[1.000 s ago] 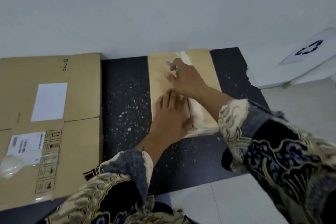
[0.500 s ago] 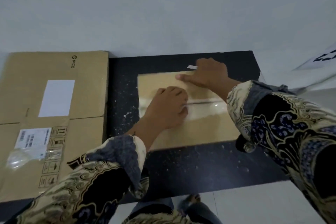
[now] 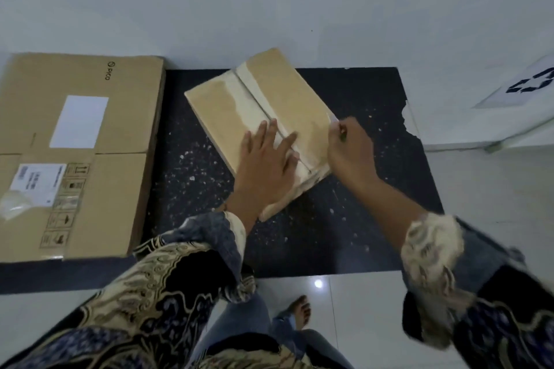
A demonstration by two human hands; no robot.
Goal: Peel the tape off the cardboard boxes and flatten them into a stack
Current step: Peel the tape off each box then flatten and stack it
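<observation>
Head view: the small box (image 3: 260, 117) lies on the dark mat (image 3: 359, 219), turned so its taped seam runs from about 11 o'clock to 5 o'clock. That angle likely brings the seam in line with the right arm's pull. The left hand (image 3: 266, 165) lies flat on the box at its 6 o'clock end, fingers (image 3: 263, 132) straight and spread, one along the seam; judged from this, it pins the box so it does not slide or lift while the tape (image 3: 254, 96) is worked. The right hand (image 3: 350, 150) sits at the box's 3 o'clock edge, its fingers curled together. Something thin shows at the fingertips, perhaps a tape end or a small tool, but it is too blurred to tell which, or whether they clamp on anything at all. The pale strip of tape along the seam looks scuffed and still largely in place, so peeling seems unfinished.

At 9 o'clock of the mat a big flattened box (image 3: 81, 153) lies on the floor, labels up, probably the start of the stack. A sheet with a recycling mark (image 3: 533, 84) lies at 2 o'clock.
</observation>
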